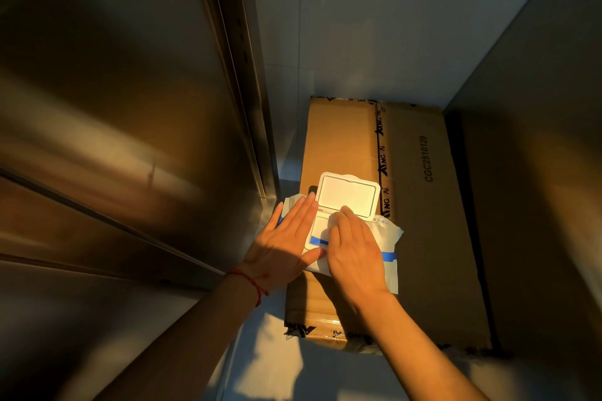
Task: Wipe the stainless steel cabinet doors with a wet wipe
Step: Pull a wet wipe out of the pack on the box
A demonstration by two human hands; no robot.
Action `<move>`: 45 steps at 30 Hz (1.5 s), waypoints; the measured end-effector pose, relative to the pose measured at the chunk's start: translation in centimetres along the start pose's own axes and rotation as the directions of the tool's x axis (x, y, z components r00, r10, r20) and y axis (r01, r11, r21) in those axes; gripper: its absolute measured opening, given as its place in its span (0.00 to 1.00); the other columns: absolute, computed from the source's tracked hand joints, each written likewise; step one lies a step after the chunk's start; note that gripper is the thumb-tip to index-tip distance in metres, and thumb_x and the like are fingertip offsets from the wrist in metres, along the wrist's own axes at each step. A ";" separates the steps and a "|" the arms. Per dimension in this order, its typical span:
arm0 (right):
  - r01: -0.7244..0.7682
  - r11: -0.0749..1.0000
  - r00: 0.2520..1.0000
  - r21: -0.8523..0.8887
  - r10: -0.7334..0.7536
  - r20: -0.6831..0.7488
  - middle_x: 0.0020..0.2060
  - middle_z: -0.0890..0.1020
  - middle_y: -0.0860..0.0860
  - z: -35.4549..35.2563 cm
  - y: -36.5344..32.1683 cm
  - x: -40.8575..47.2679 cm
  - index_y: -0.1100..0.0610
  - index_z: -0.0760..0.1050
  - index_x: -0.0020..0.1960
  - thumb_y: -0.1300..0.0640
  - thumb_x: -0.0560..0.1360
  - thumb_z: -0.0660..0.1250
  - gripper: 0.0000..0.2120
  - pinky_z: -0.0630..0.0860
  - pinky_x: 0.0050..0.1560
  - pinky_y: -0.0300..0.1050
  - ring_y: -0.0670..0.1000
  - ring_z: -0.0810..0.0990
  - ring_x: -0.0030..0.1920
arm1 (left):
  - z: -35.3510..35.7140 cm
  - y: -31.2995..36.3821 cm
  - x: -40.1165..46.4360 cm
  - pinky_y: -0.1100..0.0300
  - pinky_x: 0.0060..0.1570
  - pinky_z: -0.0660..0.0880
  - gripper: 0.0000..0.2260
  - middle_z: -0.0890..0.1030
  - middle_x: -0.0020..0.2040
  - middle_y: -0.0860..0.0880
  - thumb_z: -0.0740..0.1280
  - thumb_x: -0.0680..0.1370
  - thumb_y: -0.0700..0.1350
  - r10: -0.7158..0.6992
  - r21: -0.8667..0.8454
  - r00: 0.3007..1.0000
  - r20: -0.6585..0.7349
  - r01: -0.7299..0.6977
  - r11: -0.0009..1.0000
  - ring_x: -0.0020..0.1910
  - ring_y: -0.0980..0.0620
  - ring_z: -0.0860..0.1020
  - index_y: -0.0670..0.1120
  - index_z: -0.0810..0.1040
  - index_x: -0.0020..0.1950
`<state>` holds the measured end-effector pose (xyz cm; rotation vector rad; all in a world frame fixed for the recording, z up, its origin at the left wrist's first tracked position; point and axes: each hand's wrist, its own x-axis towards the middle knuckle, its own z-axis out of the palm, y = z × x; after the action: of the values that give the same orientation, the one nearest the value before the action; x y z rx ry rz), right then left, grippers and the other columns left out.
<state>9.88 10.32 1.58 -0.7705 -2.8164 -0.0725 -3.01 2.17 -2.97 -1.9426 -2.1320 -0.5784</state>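
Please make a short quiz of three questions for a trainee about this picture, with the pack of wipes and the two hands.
1. True or false: the flip lid of the wet wipe pack is closed.
2. What does the pack lie on?
A. the floor
B. a cardboard box
C. a cabinet shelf
3. Fill in: the left hand lies ____ on the pack, while the fingers of the right hand are at the opening.

Key
1. False: the lid stands open.
2. B.
3. Flat, fingers straight. Whether the right fingers already pinch a wipe cannot be told.
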 end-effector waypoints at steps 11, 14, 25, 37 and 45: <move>0.067 0.996 0.995 0.051 -0.063 -0.072 0.42 0.83 0.61 0.3 0.9 -0.8 0.64 0.77 0.46 0.56 0.45 0.86 0.33 0.80 0.44 0.53 0.59 0.84 0.45 | -0.1 -0.1 0.1 0.40 0.61 0.70 0.29 0.73 0.66 0.39 0.49 0.81 0.61 -0.027 -0.039 0.998 0.060 0.030 0.999 0.65 0.42 0.73 0.37 0.62 0.69; 0.074 0.997 0.995 0.030 -0.072 -0.070 0.44 0.83 0.62 0.4 1.0 -1.0 0.64 0.73 0.49 0.56 0.46 0.86 0.36 0.80 0.47 0.54 0.60 0.84 0.47 | -0.1 -0.1 0.1 0.41 0.61 0.71 0.29 0.74 0.66 0.39 0.49 0.81 0.60 -0.029 -0.038 0.997 0.066 0.031 0.999 0.65 0.42 0.73 0.38 0.63 0.69; 0.055 0.998 0.998 -0.004 -0.055 -0.015 0.49 0.83 0.63 0.1 0.5 -0.5 0.65 0.82 0.42 0.59 0.43 0.86 0.30 0.78 0.47 0.59 0.63 0.82 0.51 | 0.1 -0.1 0.2 0.40 0.57 0.74 0.28 0.75 0.64 0.38 0.49 0.82 0.59 -0.004 0.006 0.999 0.049 0.004 1.000 0.63 0.41 0.75 0.37 0.64 0.68; -0.097 0.992 0.995 0.084 0.094 0.043 0.47 0.82 0.63 0.3 0.2 -0.2 0.66 0.75 0.50 0.58 0.39 0.86 0.42 0.81 0.42 0.56 0.62 0.83 0.48 | -0.1 -0.1 0.1 0.41 0.61 0.71 0.29 0.74 0.66 0.38 0.49 0.81 0.60 -0.002 -0.008 0.998 0.058 0.003 1.000 0.64 0.42 0.73 0.37 0.63 0.69; -0.018 1.000 0.999 0.023 0.017 0.051 0.50 0.82 0.63 0.3 1.1 -0.7 0.66 0.80 0.46 0.58 0.42 0.86 0.34 0.80 0.44 0.57 0.63 0.82 0.51 | -0.1 -0.1 0.0 0.40 0.59 0.72 0.28 0.74 0.65 0.39 0.50 0.81 0.60 -0.004 -0.023 0.998 0.059 0.005 1.000 0.64 0.42 0.74 0.37 0.63 0.69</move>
<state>10.96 10.92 1.15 -0.8031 -2.8524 -0.0171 -3.15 2.11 -2.89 -1.9916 -2.1748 -0.5555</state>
